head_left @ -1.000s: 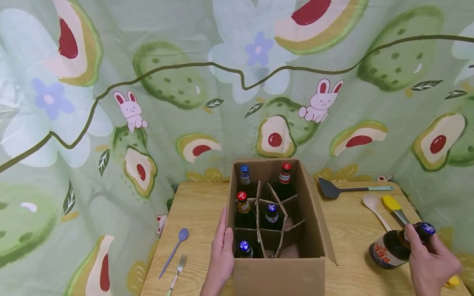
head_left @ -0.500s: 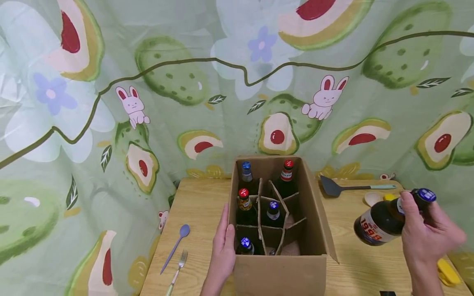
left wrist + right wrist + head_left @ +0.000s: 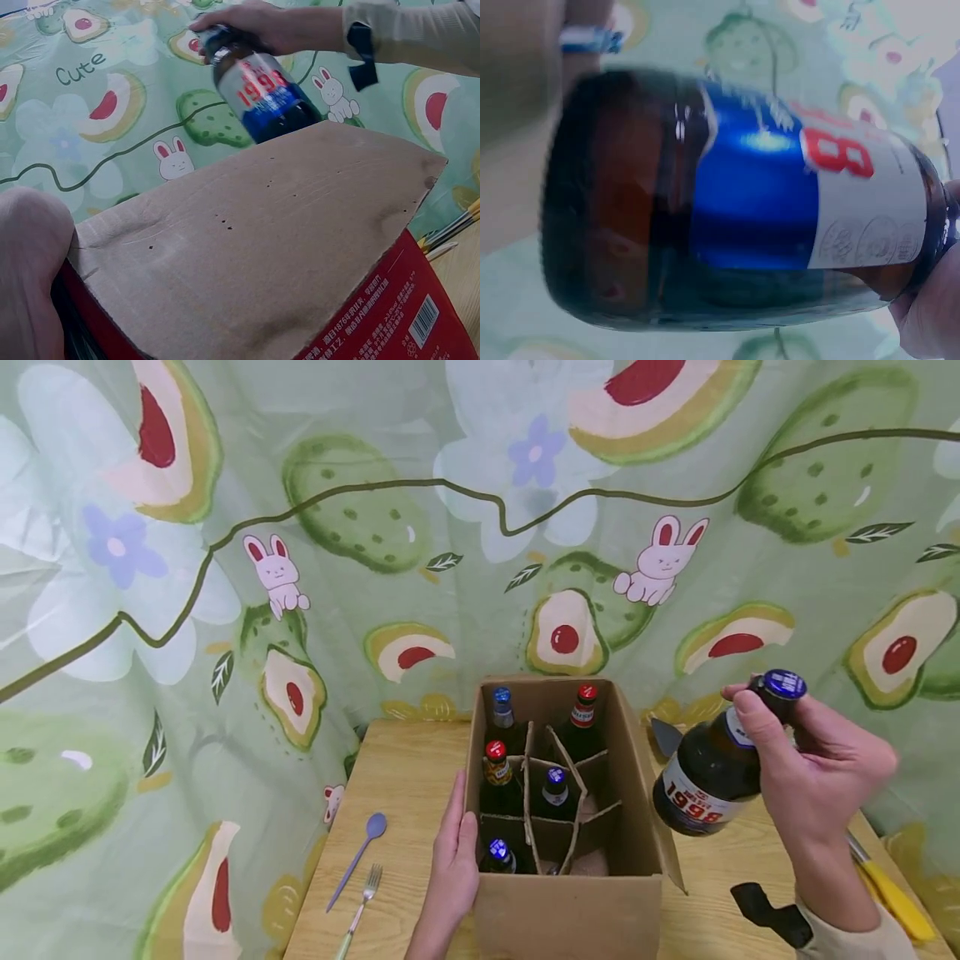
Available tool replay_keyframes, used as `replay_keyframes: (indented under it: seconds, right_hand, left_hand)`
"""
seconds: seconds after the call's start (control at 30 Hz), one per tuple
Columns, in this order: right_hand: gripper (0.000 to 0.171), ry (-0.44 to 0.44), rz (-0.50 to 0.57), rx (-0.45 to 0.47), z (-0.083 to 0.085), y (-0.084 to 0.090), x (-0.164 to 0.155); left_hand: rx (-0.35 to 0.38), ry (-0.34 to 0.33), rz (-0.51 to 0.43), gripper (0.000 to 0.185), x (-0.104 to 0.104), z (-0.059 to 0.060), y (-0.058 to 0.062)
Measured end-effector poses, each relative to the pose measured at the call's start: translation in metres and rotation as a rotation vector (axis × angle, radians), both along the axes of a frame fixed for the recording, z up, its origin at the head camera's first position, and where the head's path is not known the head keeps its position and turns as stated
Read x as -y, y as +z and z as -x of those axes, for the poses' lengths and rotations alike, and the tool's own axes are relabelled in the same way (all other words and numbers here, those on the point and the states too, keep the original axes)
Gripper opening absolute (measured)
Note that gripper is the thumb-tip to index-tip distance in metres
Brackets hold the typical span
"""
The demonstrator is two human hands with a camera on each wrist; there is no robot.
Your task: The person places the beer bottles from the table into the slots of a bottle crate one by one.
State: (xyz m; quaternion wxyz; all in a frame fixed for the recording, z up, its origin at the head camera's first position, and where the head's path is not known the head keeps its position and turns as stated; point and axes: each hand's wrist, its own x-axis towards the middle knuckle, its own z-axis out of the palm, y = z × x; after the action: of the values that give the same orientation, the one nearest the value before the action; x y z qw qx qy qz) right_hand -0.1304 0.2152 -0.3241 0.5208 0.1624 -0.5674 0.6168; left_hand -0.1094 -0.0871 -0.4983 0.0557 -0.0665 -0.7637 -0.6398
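Note:
My right hand grips a dark brown beer bottle by its neck, just under the blue cap. Tilted, with its base toward the box, the bottle hangs in the air by the box's right wall; its label reads 1998. A large blue and white label fills much of the right wrist view on that bottle. My left hand rests along the left wall of the cardboard box, fingers straight. Inside, cardboard dividers form compartments, and several capped bottles stand in them, mostly on the left and at the back.
A purple spoon and a fork lie left of the box on the wooden table. Right of it are a dark spatula, partly hidden, and a yellow-handled brush. A patterned cloth hangs behind.
My right hand has lifted the bottle off the right side of the table and carried it left, up to the box's right wall. My left hand stays at the box.

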Motion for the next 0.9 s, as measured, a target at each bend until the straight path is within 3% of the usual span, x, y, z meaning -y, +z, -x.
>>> replay_keyframes:
  seconds: [0.1, 0.2, 0.33, 0.43, 0.57, 0.73, 0.9]
  right_hand:
    - [0.016, -0.015, -0.059, 0.045, 0.001, 0.007, 0.01]
    - [0.014, 0.058, -0.09, 0.07, 0.004, 0.007, 0.016]
    - [0.018, 0.092, -0.243, 0.183, 0.006, -0.002, 0.018]
    - [0.027, 0.059, -0.39, 0.28, 0.004, -0.011, 0.019]
    - [0.026, 0.106, -0.459, 0.37, 0.001, -0.018, 0.022]
    - [0.019, 0.19, -0.532, 0.576, -0.003, -0.02, 0.025]
    - [0.02, 0.257, -0.57, 0.8, -0.008, -0.035, 0.015]
  left_hand:
    - [-0.008, -0.008, -0.001, 0.054, -0.001, 0.001, 0.0]
    - [-0.016, -0.017, 0.0, 0.054, -0.002, 0.003, 0.0]
    - [-0.014, -0.021, 0.009, 0.054, -0.002, 0.005, 0.0]
    - [0.006, -0.016, 0.019, 0.055, -0.001, 0.004, -0.001]
    - [0.035, -0.008, 0.03, 0.055, 0.0, 0.003, -0.001]
    - [0.031, -0.003, 0.035, 0.054, 0.001, 0.003, -0.001]
    - [0.026, 0.01, 0.036, 0.054, 0.001, 0.0, 0.0]
